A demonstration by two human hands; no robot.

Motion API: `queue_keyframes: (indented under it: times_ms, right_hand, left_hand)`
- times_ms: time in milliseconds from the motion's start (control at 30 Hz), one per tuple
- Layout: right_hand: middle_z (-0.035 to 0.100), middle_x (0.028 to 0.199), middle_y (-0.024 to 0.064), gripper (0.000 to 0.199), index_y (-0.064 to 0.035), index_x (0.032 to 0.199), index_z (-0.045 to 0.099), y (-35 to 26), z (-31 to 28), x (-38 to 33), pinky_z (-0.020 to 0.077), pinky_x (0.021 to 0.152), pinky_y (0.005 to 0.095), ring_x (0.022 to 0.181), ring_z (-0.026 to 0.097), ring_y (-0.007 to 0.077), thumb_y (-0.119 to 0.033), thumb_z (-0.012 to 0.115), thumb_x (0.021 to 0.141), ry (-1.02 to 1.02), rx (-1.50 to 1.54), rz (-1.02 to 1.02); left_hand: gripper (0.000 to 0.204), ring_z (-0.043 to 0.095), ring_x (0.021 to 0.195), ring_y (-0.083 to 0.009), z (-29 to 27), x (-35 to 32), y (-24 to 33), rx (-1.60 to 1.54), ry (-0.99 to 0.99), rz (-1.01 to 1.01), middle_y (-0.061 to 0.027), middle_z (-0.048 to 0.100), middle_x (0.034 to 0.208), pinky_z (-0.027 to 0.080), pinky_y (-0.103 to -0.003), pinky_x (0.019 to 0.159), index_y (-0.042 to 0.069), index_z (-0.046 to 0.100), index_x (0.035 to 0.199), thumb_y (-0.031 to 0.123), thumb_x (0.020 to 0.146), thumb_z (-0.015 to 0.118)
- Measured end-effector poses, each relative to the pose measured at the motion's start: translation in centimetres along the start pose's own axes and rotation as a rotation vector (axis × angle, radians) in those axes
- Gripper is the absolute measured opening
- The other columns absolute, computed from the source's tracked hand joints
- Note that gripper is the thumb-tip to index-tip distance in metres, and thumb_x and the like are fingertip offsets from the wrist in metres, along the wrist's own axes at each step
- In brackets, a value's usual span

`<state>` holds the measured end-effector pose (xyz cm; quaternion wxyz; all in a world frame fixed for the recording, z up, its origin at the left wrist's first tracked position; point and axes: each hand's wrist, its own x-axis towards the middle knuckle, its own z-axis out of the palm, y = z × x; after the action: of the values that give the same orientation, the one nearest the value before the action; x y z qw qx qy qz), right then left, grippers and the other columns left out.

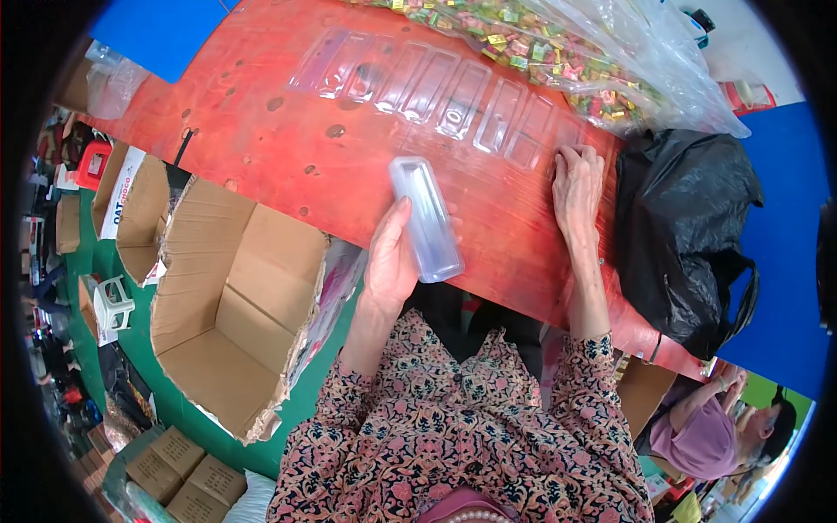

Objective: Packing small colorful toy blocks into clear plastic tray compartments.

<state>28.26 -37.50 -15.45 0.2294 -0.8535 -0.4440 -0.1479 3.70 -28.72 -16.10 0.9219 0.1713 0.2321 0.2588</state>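
Observation:
My left hand (391, 254) grips a narrow clear plastic box (425, 218), apparently several nested together, at the table's near edge. The thumb lies along its left side and the fingers pass underneath. My right hand (577, 185) rests on the red table (349, 185) with its fingers curled down and closed. Anything inside those fingers is hidden. Just left of them ends a row of clear plastic trays (453, 105), laid side by side across the table.
At the far side lies a clear bag (558, 61) of small, brightly wrapped pieces. A black plastic bag (684, 235) stands at the right. An open cardboard box (235, 305) sits left of the table. Another person (711, 427) is at lower right.

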Motion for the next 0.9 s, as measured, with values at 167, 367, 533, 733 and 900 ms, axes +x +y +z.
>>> queue_keyframes:
  times_ms: [167,367,533,733,900]
  right_hand:
    - [0.057,0.087,0.0186,0.011,0.0012,0.086,0.065,-0.1,-0.1,0.6,0.0431,0.072,0.0433,0.08,0.052,0.0346,-0.005,0.058,0.079,-0.015,0.0,0.006]
    - [0.064,0.082,0.0137,0.016,0.0041,0.089,0.066,-8.3,-5.4,0.3,0.0467,0.065,0.0315,0.074,0.061,0.0208,-0.007,0.066,0.077,-0.431,0.673,0.157]
    - [0.062,0.066,0.002,0.018,0.0049,0.085,0.067,-12.3,-5.6,-2.0,0.0447,0.057,0.0247,0.061,0.055,0.0078,-0.01,0.071,0.075,-0.876,1.048,0.204]
    - [0.06,0.065,0.0001,0.015,0.0021,0.084,0.068,-12.7,-5.0,-2.2,0.0392,0.05,0.0205,0.057,0.053,0.0048,-0.012,0.069,0.08,-0.994,1.256,0.346]
    - [0.059,0.063,0.0005,0.015,0.0025,0.083,0.066,-12.4,-4.8,-2.8,0.0385,0.048,0.02,0.055,0.053,0.0048,-0.012,0.064,0.083,-0.904,1.276,0.429]
  left_hand:
    - [0.04,0.062,0.091,-0.026,-0.2,0.2,-0.3,-0.039,0.038,0.03,-0.0147,0.061,0.103,0.051,-0.04,0.079,0.002,0.046,0.122,0.03,0.094,0.05]
    - [0.037,0.061,0.096,-0.0256,0.5,-0.3,0.4,0.036,-0.005,0.125,-0.0143,0.06,0.107,0.051,-0.039,0.082,0.003,0.046,0.121,0.026,0.093,0.052]
    - [0.035,0.06,0.084,-0.0153,1.8,-0.2,0.1,0.139,0.04,0.26,-0.0062,0.059,0.098,0.051,-0.03,0.08,0.006,0.05,0.115,0.021,0.087,0.064]
    - [0.035,0.061,0.083,-0.014,1.0,-1.4,1.1,0.17,-0.048,0.246,-0.0077,0.062,0.099,0.052,-0.027,0.073,0.003,0.05,0.117,0.025,0.09,0.058]
    - [0.034,0.062,0.082,-0.0154,0.6,-0.7,0.7,0.179,-0.096,0.227,-0.0086,0.062,0.1,0.052,-0.029,0.072,0.003,0.05,0.116,0.025,0.091,0.057]
